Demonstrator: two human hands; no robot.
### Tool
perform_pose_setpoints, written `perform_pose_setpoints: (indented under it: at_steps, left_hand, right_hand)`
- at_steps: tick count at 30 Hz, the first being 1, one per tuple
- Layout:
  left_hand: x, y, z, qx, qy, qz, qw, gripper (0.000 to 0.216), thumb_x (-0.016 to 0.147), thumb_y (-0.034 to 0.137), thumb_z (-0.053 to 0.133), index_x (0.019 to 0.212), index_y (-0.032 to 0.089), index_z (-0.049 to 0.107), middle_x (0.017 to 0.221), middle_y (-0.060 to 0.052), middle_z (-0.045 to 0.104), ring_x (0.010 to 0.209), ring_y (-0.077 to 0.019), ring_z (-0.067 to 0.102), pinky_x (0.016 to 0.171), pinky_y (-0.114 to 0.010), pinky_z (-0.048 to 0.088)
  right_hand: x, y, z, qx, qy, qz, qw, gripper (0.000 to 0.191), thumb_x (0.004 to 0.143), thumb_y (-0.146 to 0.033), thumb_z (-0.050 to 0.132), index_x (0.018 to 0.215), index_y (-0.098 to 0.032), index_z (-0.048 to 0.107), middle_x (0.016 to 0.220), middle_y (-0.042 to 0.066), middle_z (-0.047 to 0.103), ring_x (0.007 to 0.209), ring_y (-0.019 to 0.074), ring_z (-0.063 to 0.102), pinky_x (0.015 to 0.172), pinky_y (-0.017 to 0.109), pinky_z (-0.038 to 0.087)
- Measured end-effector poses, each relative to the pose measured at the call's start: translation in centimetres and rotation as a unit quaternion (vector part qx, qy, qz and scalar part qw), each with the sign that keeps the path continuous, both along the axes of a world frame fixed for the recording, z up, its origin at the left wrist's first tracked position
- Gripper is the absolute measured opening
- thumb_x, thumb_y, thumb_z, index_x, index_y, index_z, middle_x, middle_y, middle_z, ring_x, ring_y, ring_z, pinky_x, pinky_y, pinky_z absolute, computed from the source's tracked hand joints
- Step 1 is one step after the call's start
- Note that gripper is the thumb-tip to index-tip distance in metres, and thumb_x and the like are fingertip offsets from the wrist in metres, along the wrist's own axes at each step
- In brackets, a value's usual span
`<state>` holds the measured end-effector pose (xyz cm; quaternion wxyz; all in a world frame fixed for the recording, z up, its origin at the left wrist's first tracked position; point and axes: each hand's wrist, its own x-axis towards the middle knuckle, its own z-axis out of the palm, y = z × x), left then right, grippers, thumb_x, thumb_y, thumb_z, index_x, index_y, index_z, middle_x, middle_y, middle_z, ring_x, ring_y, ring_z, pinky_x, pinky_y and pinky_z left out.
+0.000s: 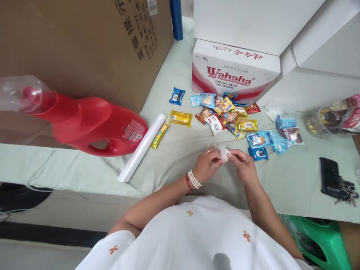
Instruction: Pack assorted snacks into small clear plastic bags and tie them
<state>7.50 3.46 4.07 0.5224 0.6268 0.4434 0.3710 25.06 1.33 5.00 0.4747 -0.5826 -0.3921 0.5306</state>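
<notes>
Between my two hands is a small, thin, whitish crumpled sheet (223,152); whether it is plastic film or tissue I cannot tell. The fingers of my left hand (209,164), which has beaded bracelets at the wrist, pinch its left side. Thumb and fingers of my right hand (244,165) pinch the right side. Beyond the hands lies a loose pile of wrapped snacks, among them a yellow packet (247,125), a red and white packet (215,124) and a brown cookie packet (204,115). Several blue packets (260,139) lie just right of my right hand.
A white roll (142,148) and a red jug (98,125) lie at left before a large cardboard box (84,48). Behind the snacks stands a Wahaba-style printed water carton (234,71). At right are a clear jar (332,120), a black phone (329,174) and keys (347,191).
</notes>
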Motion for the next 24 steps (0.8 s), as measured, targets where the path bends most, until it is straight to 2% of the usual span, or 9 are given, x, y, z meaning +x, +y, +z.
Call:
perform_pose_setpoints:
  at_steps: [6,10,12,13,16,18,19,21,24]
  left_hand:
    - [-3.9,0.1,-0.5,-0.118,-0.099,0.081,0.985,0.041,0.091,0.057,0.062,0.081,0.018,0.058,0.074,0.002,0.057,0.072,-0.0132,0.052,0.073,-0.026,0.045]
    - [-5.4,-0.2,-0.4,-0.106,-0.108,0.08,0.985,0.041,0.091,0.058,0.061,0.085,0.018,0.061,0.078,0.0,0.06,0.076,-0.0147,0.055,0.076,-0.027,0.046]
    - [-5.4,-0.6,-0.1,-0.077,-0.086,0.079,0.99,0.038,0.093,0.055,0.059,0.087,0.018,0.062,0.081,-0.001,0.061,0.077,-0.0154,0.055,0.075,-0.028,0.046]
    - [-5.2,-0.8,0.1,-0.053,-0.066,0.076,0.994,0.035,0.095,0.053,0.058,0.087,0.018,0.062,0.083,-0.002,0.062,0.078,-0.0158,0.056,0.076,-0.028,0.045]
    - [-4.7,-1.4,0.6,0.021,-0.001,0.056,0.998,0.026,0.097,0.042,0.055,0.087,0.019,0.064,0.09,-0.005,0.066,0.084,-0.0172,0.059,0.082,-0.03,0.045]
    - [-4.5,-1.5,0.7,0.037,0.017,0.048,0.998,0.023,0.098,0.037,0.055,0.088,0.019,0.064,0.093,-0.005,0.067,0.087,-0.0178,0.061,0.084,-0.031,0.045]
    - [-4.6,-1.5,0.5,0.027,0.014,0.049,0.998,0.022,0.097,0.037,0.054,0.089,0.02,0.064,0.092,-0.005,0.067,0.086,-0.0179,0.061,0.083,-0.031,0.046]
    - [-5.2,-1.2,-0.3,-0.026,-0.007,0.062,0.998,0.022,0.096,0.038,0.054,0.089,0.019,0.062,0.085,-0.004,0.066,0.081,-0.0177,0.061,0.079,-0.031,0.047]
    - [-6.7,-0.4,-1.8,-0.114,-0.009,0.142,0.983,0.021,0.092,0.04,0.057,0.089,0.019,0.06,0.078,-0.002,0.062,0.072,-0.0171,0.059,0.07,-0.03,0.048]
  right_hand:
    - [4.0,3.4,0.7,0.052,0.019,-0.129,0.99,0.032,0.074,-0.046,0.082,0.09,-0.021,0.071,0.081,-0.001,0.068,0.067,0.0118,0.061,0.063,0.026,0.053]
    - [9.1,5.9,2.0,0.105,-0.251,-0.204,0.94,0.038,0.081,-0.049,0.074,0.104,-0.019,0.07,0.095,0.005,0.068,0.078,0.0168,0.064,0.075,0.036,0.057]
    - [9.3,6.0,3.0,0.119,-0.38,-0.21,0.893,0.042,0.084,-0.047,0.071,0.112,-0.017,0.069,0.107,0.01,0.067,0.084,0.0194,0.065,0.08,0.039,0.057]
    - [8.6,5.7,3.5,0.117,-0.394,-0.196,0.891,0.041,0.086,-0.048,0.068,0.112,-0.017,0.068,0.107,0.011,0.067,0.084,0.0196,0.065,0.079,0.039,0.057]
    - [3.8,3.5,3.9,0.065,-0.24,0.005,0.969,0.038,0.089,-0.053,0.064,0.11,-0.021,0.068,0.094,0.007,0.069,0.079,0.0195,0.066,0.07,0.035,0.058]
    - [0.2,1.9,3.4,0.026,-0.127,0.168,0.977,0.037,0.083,-0.049,0.073,0.11,-0.023,0.07,0.096,0.006,0.07,0.086,0.0201,0.067,0.071,0.031,0.057]
    - [-1.2,1.2,2.9,0.012,-0.099,0.207,0.973,0.035,0.08,-0.045,0.075,0.107,-0.023,0.071,0.095,0.005,0.071,0.086,0.0196,0.066,0.072,0.03,0.056]
    - [-2.7,0.5,1.9,-0.015,-0.073,0.2,0.977,0.026,0.079,-0.04,0.075,0.097,-0.021,0.074,0.085,0.003,0.07,0.077,0.0166,0.064,0.07,0.027,0.053]
    - [-2.5,0.3,0.4,-0.054,-0.012,0.103,0.993,0.027,0.077,-0.043,0.075,0.088,-0.018,0.074,0.072,0.0,0.066,0.063,0.0124,0.056,0.062,0.025,0.048]
